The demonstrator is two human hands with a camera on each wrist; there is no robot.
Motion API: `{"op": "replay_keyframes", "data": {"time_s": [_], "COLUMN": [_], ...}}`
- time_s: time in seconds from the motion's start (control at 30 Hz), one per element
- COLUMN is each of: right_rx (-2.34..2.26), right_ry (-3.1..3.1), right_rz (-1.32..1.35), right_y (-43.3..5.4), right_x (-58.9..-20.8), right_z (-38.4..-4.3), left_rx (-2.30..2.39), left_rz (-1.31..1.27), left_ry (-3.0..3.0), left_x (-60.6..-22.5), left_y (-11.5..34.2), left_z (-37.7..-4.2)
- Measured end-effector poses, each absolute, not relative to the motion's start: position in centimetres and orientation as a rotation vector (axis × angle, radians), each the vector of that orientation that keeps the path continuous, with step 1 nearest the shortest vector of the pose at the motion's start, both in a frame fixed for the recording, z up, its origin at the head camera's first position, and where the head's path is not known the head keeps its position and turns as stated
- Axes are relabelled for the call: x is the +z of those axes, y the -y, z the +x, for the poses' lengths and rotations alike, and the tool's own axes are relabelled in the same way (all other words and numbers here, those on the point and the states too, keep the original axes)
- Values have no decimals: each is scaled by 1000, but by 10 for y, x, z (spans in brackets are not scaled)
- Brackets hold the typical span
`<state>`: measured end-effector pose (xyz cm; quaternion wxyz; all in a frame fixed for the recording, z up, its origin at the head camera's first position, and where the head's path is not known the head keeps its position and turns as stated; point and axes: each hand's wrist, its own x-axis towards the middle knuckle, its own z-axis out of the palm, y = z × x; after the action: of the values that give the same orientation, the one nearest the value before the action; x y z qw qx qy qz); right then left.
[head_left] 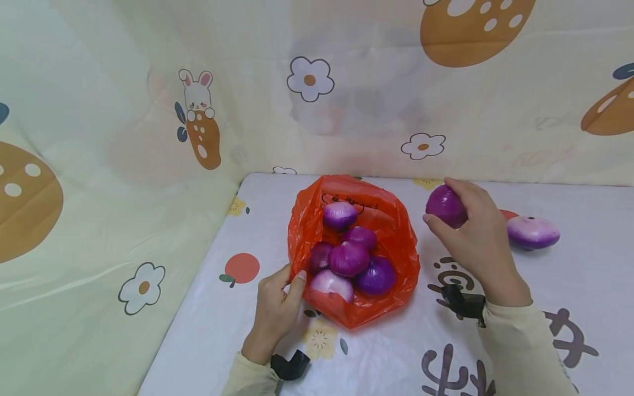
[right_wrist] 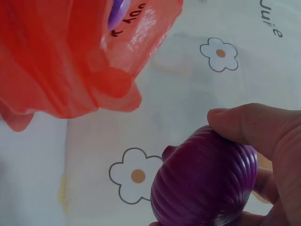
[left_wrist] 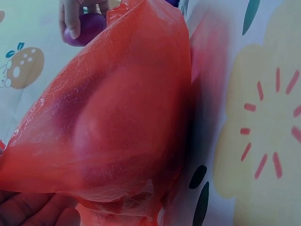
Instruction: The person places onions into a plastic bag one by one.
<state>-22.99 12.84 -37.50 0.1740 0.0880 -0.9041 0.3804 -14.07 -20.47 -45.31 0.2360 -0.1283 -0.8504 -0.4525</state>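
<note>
My right hand (head_left: 477, 236) grips a dark purple onion (head_left: 446, 206) between thumb and fingers, to the right of the bag; the right wrist view shows its ridged skin and small pointed tip. A red plastic bag (head_left: 403, 236) stands with its mouth spread wide, and several purple onions (head_left: 349, 258) lie inside, some paler than others. At the bag's near left edge, my left hand (head_left: 277, 308) pinches the rim between thumb and fingers. In the left wrist view the bag's red film (left_wrist: 131, 103) fills the middle and rounded shapes show through it.
A pale purple-and-white onion (head_left: 532, 232) lies on the table at the right, beyond my right hand. The table wears a white printed cloth (head_left: 198, 346). Behind and at the left hang pale printed sheets (head_left: 356, 121) with flowers and carrots.
</note>
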Motion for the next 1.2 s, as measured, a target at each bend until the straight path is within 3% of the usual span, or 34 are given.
{"op": "replay_keyframes", "data": {"time_s": [1.2], "right_rx": [1136], "right_ry": [2503], "right_rz": [507], "right_y": [-95], "right_x": [-368], "right_z": [-215], "left_rx": [-1262], "left_rz": [-368], "left_ry": [2317], "left_x": [-452], "left_y": [206], "left_z": [-142]}}
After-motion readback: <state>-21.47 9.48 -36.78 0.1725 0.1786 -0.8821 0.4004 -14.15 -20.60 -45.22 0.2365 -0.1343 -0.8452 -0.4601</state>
